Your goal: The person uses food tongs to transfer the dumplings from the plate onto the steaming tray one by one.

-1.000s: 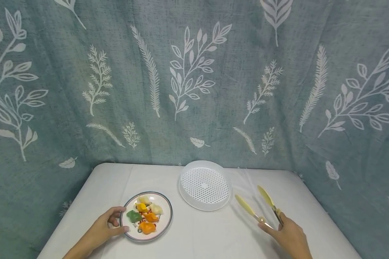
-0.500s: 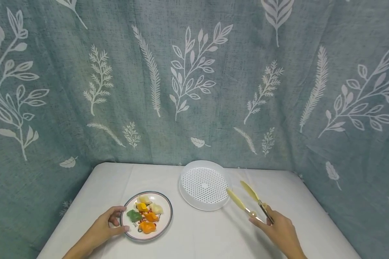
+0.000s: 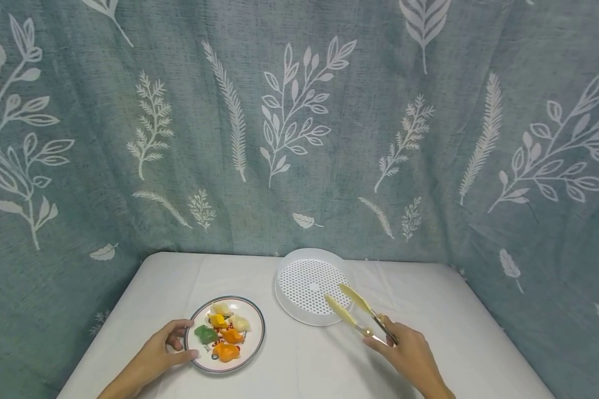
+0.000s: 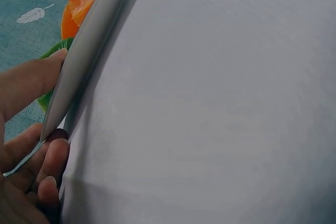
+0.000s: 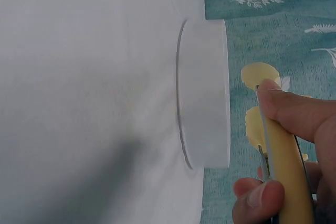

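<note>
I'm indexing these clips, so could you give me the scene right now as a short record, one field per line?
Left hand: pinches the plate at its rim
Right hand: holds yellow-tipped tongs, tips apart
Plate contents: six dumpling-shaped pieces; one green, two orange, one yellow, two pale
Tray: round, white, perforated, farther back on the table
Backdrop: teal curtain, white leaf print

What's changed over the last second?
The right hand has swung the tongs leftward, so in the head view their tips now overlap the right side of the white strainer. The gap between the tips has narrowed, though they remain apart. Nothing was picked up or released. Unchanged: the left hand holding the plate, the colored dumplings on it, and the strainer.
</note>
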Motion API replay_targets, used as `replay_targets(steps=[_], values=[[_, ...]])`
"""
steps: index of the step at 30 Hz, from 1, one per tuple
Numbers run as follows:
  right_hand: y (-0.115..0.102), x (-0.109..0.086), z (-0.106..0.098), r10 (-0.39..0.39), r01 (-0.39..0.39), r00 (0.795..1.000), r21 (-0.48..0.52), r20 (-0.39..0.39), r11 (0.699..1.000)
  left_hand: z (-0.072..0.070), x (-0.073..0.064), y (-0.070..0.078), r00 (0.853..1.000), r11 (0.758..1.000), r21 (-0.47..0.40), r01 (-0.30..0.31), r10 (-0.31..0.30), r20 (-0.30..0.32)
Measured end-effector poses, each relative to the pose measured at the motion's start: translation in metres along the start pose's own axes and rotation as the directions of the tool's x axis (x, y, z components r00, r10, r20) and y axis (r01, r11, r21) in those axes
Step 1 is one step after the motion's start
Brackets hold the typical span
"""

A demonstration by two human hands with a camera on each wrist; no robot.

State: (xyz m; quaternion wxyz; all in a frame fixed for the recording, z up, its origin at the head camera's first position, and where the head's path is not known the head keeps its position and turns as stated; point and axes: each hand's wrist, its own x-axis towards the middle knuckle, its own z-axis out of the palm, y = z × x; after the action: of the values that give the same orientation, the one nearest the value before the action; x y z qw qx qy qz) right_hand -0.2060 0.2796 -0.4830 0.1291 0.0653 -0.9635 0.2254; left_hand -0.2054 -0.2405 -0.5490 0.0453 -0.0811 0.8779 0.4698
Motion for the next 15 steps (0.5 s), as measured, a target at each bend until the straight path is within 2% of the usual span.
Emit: replay_targets(steps=[8, 15], values=[[-0.018, 0.006, 0.009, -0.003, 0.002, 0.999, 0.027, 0.034, 1.000, 0.000, -0.001, 0.001, 1.000, 1.000, 0.001, -0.015, 0.015, -0.003], [-0.029, 0.009, 0.018, -0.045, 0.041, 0.997, 0.058, 0.063, 0.997, 0.001, 0.000, -0.001, 1.000, 1.000, 0.008, -0.007, 0.007, -0.010]])
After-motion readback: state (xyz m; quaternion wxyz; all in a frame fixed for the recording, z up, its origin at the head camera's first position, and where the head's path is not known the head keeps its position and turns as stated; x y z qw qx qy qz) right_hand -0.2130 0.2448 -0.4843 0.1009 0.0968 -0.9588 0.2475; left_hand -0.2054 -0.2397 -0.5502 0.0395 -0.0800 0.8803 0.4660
